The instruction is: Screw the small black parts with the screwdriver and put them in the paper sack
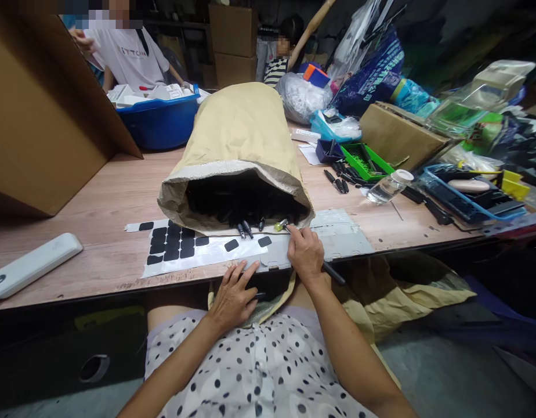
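Observation:
My right hand (305, 251) is closed around a screwdriver with a black handle (333, 273); its yellow-collared tip (281, 224) points at the mouth of a tan paper sack (237, 133) lying on its side and full of black parts. My left hand (234, 295) rests at the table edge over my lap, fingers curled on a small dark part (259, 295). A white backing sheet (216, 251) with several black foam pads lies in front of the sack.
A white remote-like device (31, 264) lies at the left. A big cardboard box (42, 116) and blue basin (161, 119) stand behind it. Green tray (366, 159), blue trays, a clear bottle (387, 187) and loose black parts crowd the right. Two people sit at the far side.

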{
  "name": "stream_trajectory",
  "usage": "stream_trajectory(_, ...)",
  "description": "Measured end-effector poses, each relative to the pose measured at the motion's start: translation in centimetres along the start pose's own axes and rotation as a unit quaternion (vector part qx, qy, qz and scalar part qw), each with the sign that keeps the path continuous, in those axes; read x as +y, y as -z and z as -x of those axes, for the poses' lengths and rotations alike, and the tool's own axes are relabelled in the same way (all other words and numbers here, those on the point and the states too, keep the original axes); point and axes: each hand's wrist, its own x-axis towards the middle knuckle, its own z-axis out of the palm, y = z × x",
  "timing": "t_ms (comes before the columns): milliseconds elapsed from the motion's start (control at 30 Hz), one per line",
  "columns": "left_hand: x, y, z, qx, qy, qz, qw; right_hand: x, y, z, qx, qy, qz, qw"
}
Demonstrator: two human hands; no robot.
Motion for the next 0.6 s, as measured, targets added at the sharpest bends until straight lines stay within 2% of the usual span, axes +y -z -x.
stream_trajectory(600, 0.41, -0.26, -0.17, 0.057, 0.011, -0.009, 0.998, -0.42, 0.1, -0.05, 0.0, -0.008, -0.004, 1.0)
